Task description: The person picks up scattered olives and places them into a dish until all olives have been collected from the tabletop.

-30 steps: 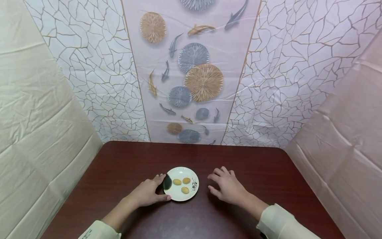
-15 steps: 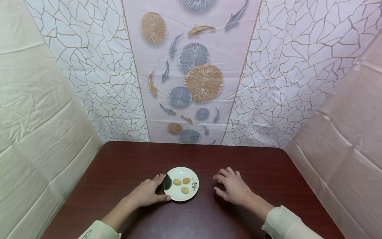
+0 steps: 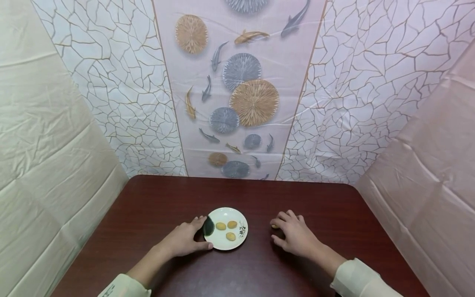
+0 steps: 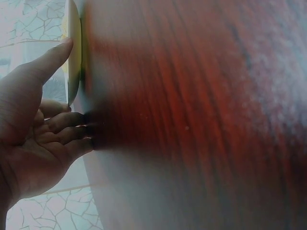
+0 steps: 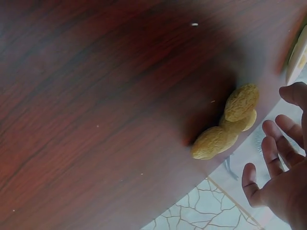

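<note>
My left hand (image 3: 182,239) holds the left side of a small white plate (image 3: 226,245), the thumb on its near rim and the fingertips at its far-left rim. Several inches right of the plate, my right hand (image 3: 297,237) hovers palm down with its fingers loosely bent. In the right wrist view, several wrinkled yellow-brown ovals (image 5: 242,103), resembling dried fruit, lie in a cluster on the table, apart from the fingers. From the head camera the hand hides most of them. Three similar yellow ovals (image 3: 231,236) rest on the plate.
A dark red-brown wooden table (image 3: 237,272) with rounded far corners carries everything. Patterned fabric (image 3: 241,103) with fish and discs hangs behind it, and plain beige cloth (image 3: 426,181) closes off both sides. Tiny pale specks (image 5: 194,24) dot the tabletop.
My right hand has moved right, away from the plate, to above the cluster of ovals. A bit of yellow now shows by its fingers. The left hand and plate stay put.
</note>
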{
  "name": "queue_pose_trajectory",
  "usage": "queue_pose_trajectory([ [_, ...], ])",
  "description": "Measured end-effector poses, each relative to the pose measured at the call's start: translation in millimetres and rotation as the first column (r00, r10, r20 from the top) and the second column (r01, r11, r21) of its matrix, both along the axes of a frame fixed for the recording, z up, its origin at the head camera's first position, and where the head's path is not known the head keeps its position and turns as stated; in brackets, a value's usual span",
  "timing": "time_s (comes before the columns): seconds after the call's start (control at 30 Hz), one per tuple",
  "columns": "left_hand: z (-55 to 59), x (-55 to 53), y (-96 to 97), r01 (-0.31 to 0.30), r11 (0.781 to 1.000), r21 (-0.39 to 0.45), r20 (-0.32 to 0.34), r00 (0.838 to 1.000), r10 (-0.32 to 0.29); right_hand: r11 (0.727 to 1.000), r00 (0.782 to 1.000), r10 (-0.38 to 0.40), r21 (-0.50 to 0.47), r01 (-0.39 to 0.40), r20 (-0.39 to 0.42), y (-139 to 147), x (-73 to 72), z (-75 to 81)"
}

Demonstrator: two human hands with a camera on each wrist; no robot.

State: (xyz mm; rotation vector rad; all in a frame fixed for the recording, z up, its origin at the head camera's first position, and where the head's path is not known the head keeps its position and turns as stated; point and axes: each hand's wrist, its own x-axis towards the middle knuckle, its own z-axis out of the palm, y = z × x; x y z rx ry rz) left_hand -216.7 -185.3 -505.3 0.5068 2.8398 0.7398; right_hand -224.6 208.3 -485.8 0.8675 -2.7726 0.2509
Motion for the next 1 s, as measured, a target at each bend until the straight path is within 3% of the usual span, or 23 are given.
queue_pose_trajectory([
  [0.63, -2.0, 0.2, -0.7, -0.003, 1.000, 0.016, 0.000, 1.000, 0.003, 0.996, 0.997, -0.074, 0.051, 0.074, 0.006, 2, -16.5, -10.2],
  [0.77, -7.6, -1.8, -2.8, 0.025, 1.000, 0.018, -0.043, 0.999, -0.024, 0.995, 0.997, -0.074, 0.072, 0.073, 0.014, 0, -19.4, -11.2],
  [0.97, -2.9, 0.4, -2.5, 0.037, 0.999, 0.030, -0.057, 0.998, -0.035, 0.993, 0.996, -0.091, 0.084, 0.089, 0.025, -1, -23.7, -13.3],
  [1.0, 2.1, 2.2, -1.1, 0.023, 0.999, 0.041, -0.030, 0.999, -0.022, 0.992, 0.996, -0.092, 0.086, 0.089, 0.024, -1, -24.3, -13.6],
])
